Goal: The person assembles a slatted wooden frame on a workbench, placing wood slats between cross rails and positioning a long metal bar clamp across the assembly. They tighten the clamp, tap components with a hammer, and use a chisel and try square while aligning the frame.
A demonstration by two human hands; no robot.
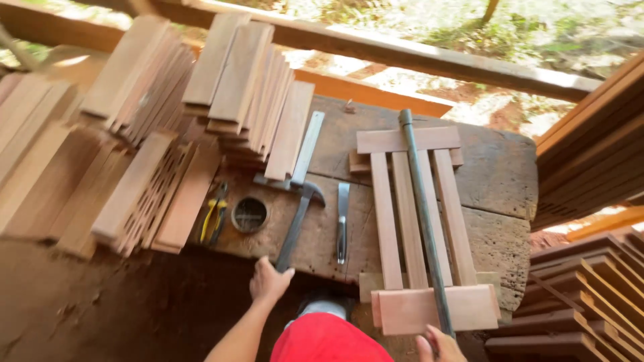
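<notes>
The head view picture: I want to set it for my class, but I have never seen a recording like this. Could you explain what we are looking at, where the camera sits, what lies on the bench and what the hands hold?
There is no machine here: a person works with two bare hands, and the one camera sits on their head, looking down. The left hand grips the handle end of a claw hammer lying on a worn wooden workbench. The right hand, at the bottom edge, grips the near end of a long dark metal bar laid across a slatted wooden frame. Also on the bench are a chisel, a metal square, yellow-handled pliers and a small round tin. Stacks of cut boards stand to the left, more timber to the right.
</notes>
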